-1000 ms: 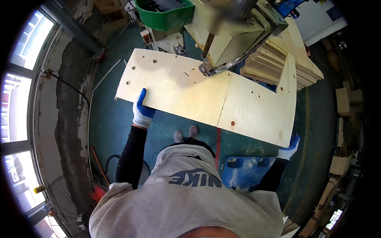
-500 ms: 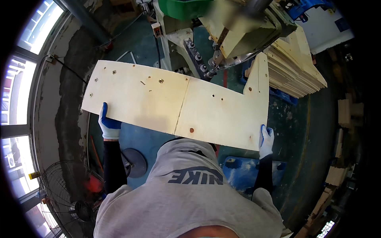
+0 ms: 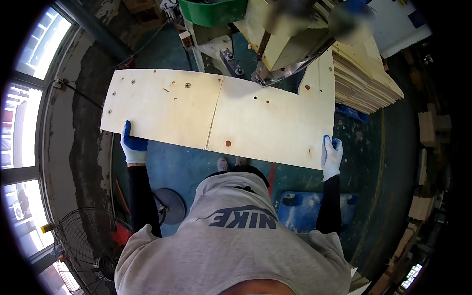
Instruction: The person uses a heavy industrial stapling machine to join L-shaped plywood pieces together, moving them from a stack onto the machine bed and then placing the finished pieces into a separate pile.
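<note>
I hold a large pale L-shaped plywood panel (image 3: pixel 221 110) flat in front of me, with small holes and knots on its face. My left hand (image 3: pixel 132 146), in a blue and white glove, grips its near left edge. My right hand (image 3: pixel 332 156), gloved the same way, grips its near right corner. The panel's far edge lies by the metal head of a machine (image 3: pixel 275 73). My shoes (image 3: pixel 231 162) show just below the panel.
A stack of plywood sheets (image 3: pixel 366 81) stands at the right behind the panel. A green bin (image 3: pixel 211 12) sits on the machine at the top. A blue pallet (image 3: pixel 305 209) lies by my right leg, a round metal base (image 3: pixel 169 206) and a floor fan (image 3: pixel 81 246) at lower left.
The panel has swung level and moved leftward relative to the machine. My left hand slid further out along the near edge, and my right hand came up to the near right corner.
</note>
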Demonstrator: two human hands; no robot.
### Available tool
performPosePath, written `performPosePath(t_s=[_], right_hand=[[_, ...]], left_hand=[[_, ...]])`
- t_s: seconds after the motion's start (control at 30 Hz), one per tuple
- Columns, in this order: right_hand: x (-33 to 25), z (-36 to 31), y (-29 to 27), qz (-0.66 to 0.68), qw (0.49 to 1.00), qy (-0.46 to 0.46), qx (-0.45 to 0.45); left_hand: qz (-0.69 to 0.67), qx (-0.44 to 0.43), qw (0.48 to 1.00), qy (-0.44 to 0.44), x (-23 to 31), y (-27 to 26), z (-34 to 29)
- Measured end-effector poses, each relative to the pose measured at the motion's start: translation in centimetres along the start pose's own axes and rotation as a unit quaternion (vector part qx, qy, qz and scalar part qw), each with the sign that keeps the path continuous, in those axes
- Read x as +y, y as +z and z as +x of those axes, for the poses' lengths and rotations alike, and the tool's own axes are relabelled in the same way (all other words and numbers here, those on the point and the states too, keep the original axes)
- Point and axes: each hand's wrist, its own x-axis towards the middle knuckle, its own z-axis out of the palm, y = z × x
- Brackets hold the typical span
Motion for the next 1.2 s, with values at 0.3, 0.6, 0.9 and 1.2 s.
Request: performPosePath(t_s=[0.3, 0.6, 0.9, 1.2], right_hand=[[0.0, 4.3, 0.6, 0.039, 0.998, 0.001, -0.053], [-0.5, 4.6, 1.5, -0.016, 0.997, -0.003, -0.071], [-1.2, 5.3, 2.0, 0.007, 0.997, 0.006, -0.083], [-1.1, 9.7, -1.5, 0.013, 0.968, 0.139, -0.21]], left_hand=[[0.008, -0.02, 0.999, -0.024, -1.7, 0.5, 2.1], [-0.018, -0.028, 0.998, -0.05, -2.2, 0.4, 3.4], [-0.057, -0.11, 0.972, -0.2, -11.3, 5.8, -2.1], [-0.139, -0.102, 0.961, -0.215, -11.6, 7.2, -2.8]])
